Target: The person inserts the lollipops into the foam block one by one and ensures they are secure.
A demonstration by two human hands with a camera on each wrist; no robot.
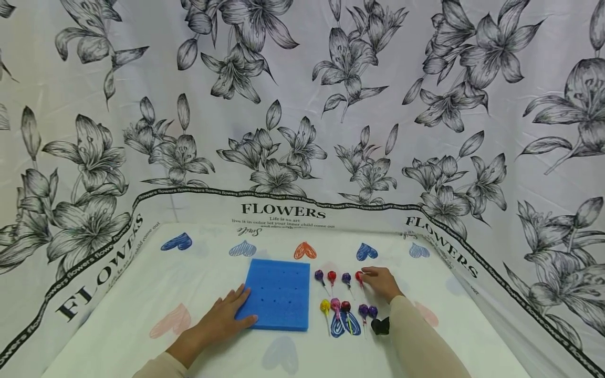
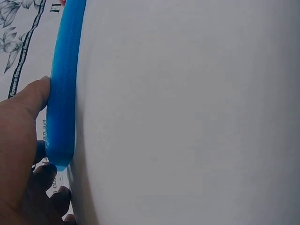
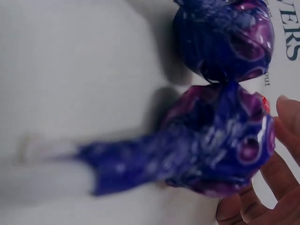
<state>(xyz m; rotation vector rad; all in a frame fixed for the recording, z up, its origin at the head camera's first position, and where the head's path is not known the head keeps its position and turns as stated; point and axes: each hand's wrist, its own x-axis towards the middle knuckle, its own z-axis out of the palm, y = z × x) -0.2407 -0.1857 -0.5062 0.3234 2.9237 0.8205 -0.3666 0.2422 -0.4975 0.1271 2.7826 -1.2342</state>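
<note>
A flat blue foam block (image 1: 279, 310) with several small holes in its top lies mid-table. My left hand (image 1: 227, 315) rests against its left side, fingers spread and thumb at the near corner. In the left wrist view the thumb touches the edge of the foam. To the right of the block, my right hand (image 1: 382, 282) pinches a red lollipop (image 1: 359, 275) at the end of the far row. Little of that lollipop shows behind the fingertips. Two purple lollipops (image 3: 220, 140) loom large in the right wrist view, apart from the fingers.
The far row also holds a purple lollipop (image 1: 319, 275) and a red one (image 1: 332, 275). Nearer lie a yellow lollipop (image 1: 325, 306), a pink one (image 1: 335, 304) and a dark red one (image 1: 345, 306). A white cloth with printed hearts (image 1: 304, 250) covers the table; a flowered curtain (image 1: 293, 147) hangs behind.
</note>
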